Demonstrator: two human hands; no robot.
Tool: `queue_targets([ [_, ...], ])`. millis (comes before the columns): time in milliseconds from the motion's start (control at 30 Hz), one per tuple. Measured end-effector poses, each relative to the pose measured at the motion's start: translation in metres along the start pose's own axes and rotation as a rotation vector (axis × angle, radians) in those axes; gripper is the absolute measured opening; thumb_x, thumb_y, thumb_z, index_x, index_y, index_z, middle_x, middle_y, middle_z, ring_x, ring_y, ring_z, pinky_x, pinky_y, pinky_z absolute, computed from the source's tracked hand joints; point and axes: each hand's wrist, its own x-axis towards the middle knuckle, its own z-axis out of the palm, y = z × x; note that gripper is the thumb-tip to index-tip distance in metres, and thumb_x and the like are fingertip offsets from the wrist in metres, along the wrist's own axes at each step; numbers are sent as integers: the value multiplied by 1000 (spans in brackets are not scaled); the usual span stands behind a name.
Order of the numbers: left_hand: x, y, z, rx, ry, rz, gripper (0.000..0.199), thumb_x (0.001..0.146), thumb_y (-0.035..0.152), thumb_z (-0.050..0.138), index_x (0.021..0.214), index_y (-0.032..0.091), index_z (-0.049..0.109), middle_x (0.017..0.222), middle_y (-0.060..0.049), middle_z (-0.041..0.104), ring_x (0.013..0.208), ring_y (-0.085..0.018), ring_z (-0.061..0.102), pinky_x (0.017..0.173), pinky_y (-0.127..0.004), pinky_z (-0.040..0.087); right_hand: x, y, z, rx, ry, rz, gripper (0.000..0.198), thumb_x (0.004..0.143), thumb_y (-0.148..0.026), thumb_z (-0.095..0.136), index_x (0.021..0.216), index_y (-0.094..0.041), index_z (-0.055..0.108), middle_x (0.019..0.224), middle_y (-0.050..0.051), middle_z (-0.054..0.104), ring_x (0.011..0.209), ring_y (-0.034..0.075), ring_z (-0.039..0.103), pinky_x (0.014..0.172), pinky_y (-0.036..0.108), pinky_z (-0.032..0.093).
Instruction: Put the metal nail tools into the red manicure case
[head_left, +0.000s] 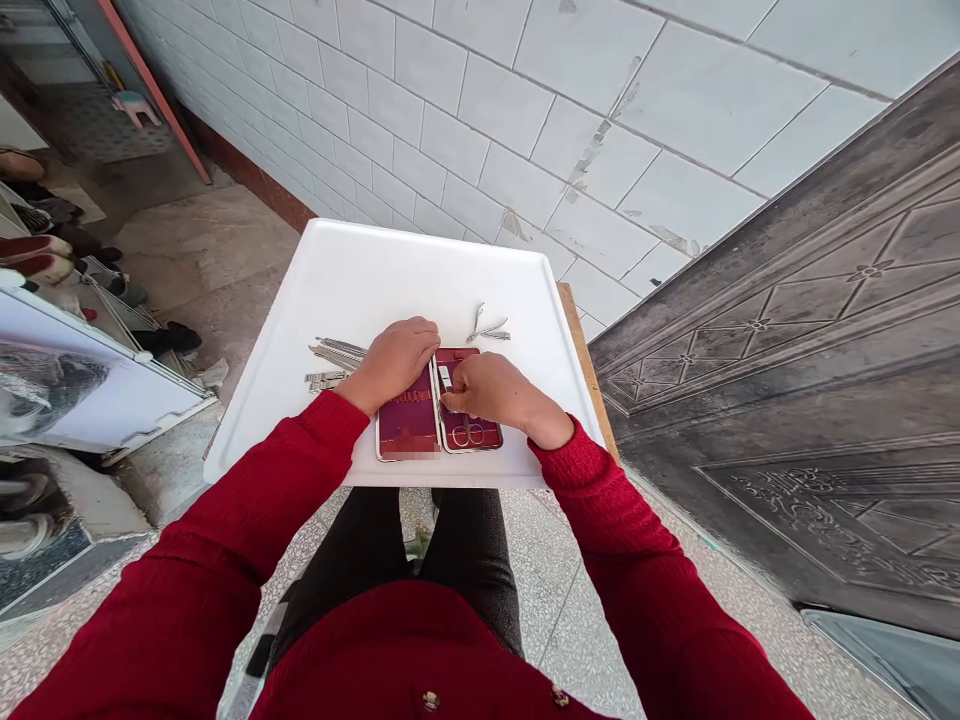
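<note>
An opened manicure case [409, 444] with a red and purple lining lies near the front edge of the white tabletop [420, 270]. My left hand [399, 358] is closed over the upper part of its left half, by the spine, with fingertips partly hidden. Over the right half, my right hand [491, 388] is pinched, and what it holds is hidden by the fingers. Beside those fingers shows a small white label [445, 377]. Small scissors [468, 434] sit low in the right half. Empty-looking loops [411, 396] cross the left half.
Left of the case lie several slim metal tools [339, 350] and nail clippers [325, 381]. Cuticle nippers [478, 322] and a small clipper [498, 336] lie beyond my right hand. A tiled wall [465, 110] stands behind, a dark carved door [780, 330] at right, a shoe rack [97, 290] at left.
</note>
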Motion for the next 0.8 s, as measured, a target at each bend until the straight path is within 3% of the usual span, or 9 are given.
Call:
queue_targets([
  [100,-1,0,-1,-8,0,-7,33,106,23,42,90,20,71,107,-10,74,103,-26,66,91,-42,54,-3,4,-1,61,-40,0,40,85,-20,67,49,-20,51,50,0,55,55,12,45,59,31,27],
  [233,-1,0,-1,-12,6,-10,33,107,22,41,90,20,70,107,-9,74,102,-26,66,89,-41,53,-9,17,-4,207,-174,-105,35,78,-16,65,47,-19,49,48,-3,56,51,9,46,57,29,29],
  [567,0,0,0,8,10,2,34,107,24,42,88,20,69,108,-10,74,103,-26,67,91,-42,54,-22,49,-23,605,-426,-263,19,80,-24,66,62,-19,61,50,-7,52,49,6,44,51,23,32],
  [667,0,1,-1,-3,12,-6,35,108,24,41,89,20,70,108,-10,74,103,-26,67,90,-42,54,-23,55,-25,731,-291,-233,20,82,-30,67,65,-20,62,52,-6,54,49,6,44,51,23,34],
  [800,0,2,-2,-8,10,-23,33,107,24,42,91,21,71,109,-9,75,105,-26,67,92,-42,55,-8,70,-19,835,104,-75,23,84,-38,68,70,-20,64,57,-3,59,49,8,44,51,25,37],
])
